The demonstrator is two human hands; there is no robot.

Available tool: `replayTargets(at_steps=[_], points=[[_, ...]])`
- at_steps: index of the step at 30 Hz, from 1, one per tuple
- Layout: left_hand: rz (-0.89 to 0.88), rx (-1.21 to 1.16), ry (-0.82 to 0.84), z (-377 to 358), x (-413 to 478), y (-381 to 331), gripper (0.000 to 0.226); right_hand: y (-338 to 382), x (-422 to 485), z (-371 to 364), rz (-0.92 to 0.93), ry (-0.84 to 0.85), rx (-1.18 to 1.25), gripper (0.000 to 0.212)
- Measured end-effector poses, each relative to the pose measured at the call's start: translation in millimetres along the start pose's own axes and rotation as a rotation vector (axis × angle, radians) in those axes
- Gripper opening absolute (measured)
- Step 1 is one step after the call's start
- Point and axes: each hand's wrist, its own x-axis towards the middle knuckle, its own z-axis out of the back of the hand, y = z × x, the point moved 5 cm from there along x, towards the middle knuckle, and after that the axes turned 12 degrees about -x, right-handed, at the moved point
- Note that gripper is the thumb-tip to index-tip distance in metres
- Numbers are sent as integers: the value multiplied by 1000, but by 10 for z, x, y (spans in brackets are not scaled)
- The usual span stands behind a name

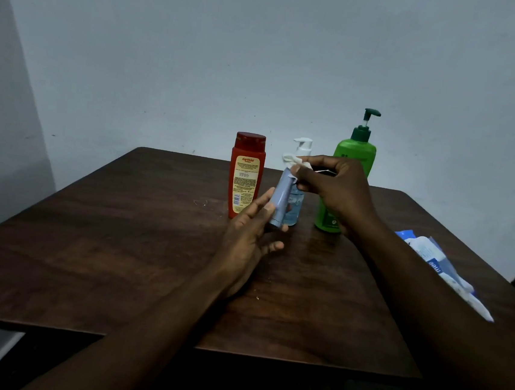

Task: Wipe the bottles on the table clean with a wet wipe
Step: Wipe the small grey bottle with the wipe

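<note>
One blue bottle (pixel 280 201) tilts in your left hand (pixel 252 235), gripped at its base, over the wood table (pixel 103 243). Your right hand (pixel 329 186) pinches the wipe (pixel 291 161) onto its top. Behind stand a red bottle (pixel 246 175), clear bottle (pixel 303 149) and green bottle (pixel 356 154), by a grey wall (pixel 199 63). Your hands hide most of the clear bottle, your arm part of the pack (pixel 450 273).
</note>
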Motion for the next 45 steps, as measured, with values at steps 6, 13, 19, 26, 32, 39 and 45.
replayTargets(at_steps=[6, 13, 19, 26, 32, 39, 45], points=[[19, 5, -20, 34, 23, 21, 47, 199, -165, -86, 251, -70, -256, 17], [-44, -46, -28, 52, -10, 20, 33, 253, -628, -199, 492, -54, -485, 20], [-22, -75, 2, -17, -65, 39, 30, 214, -759, -197, 471, -68, -537, 21], [9, -176, 16, -53, -50, 18, 35, 237, -708, -194, 393, -173, -454, 18], [32, -235, 52, -60, -49, -4, 38, 232, -443, -103, 319, -290, -398, 12], [60, -330, 49, -70, -79, -42, 47, 281, -160, 68, 277, -249, -357, 13], [70, -308, 15, -55, -74, -46, 33, 297, -182, 35, 327, -185, -324, 13]])
